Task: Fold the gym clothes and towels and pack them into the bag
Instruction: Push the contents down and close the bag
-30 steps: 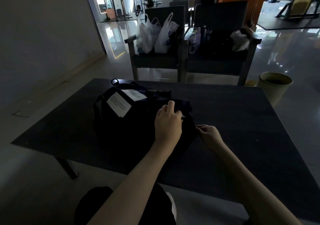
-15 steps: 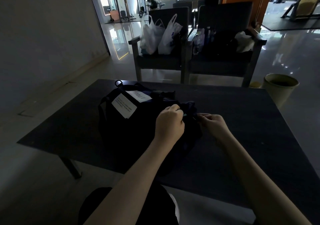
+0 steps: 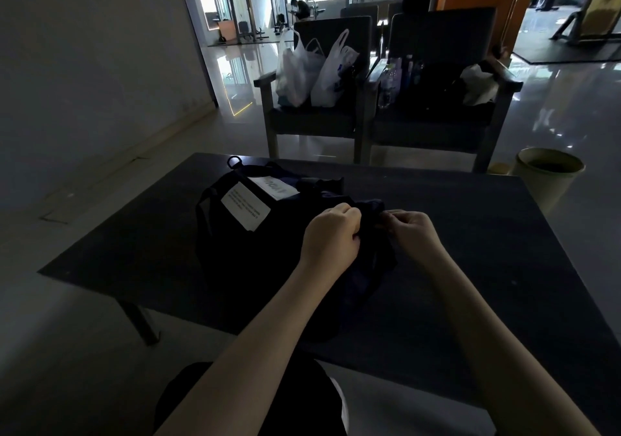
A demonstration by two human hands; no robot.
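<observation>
Head camera view, looking down at a dark table (image 3: 487, 251) in a dim gym lobby. A black bag (image 3: 242, 261) lies on the table in front of the person, with two white labels (image 3: 245, 210) on its upper face and a carry loop at its far end.

At the bag's right end, a bunched piece of dark cloth (image 3: 369, 212) sits at what seems to be the opening. It is too dark to tell whether this is a garment or a towel. The left hand (image 3: 331, 234) is curled in a fist around the cloth. Just beside it, the right hand (image 3: 411, 232) pinches the cloth's edge with its fingertips. The hands are close together, almost touching.

Beyond the table stand two armchairs. One holds white plastic bags (image 3: 312, 73). A pale waste bin (image 3: 546, 180) stands on the floor to the right.

Likely risks: black cloth against a black bag in poor light makes edges hard to find, so a fold could slip loose. Cloth could also snag at the opening, or hang out and slide off the table's near edge.
</observation>
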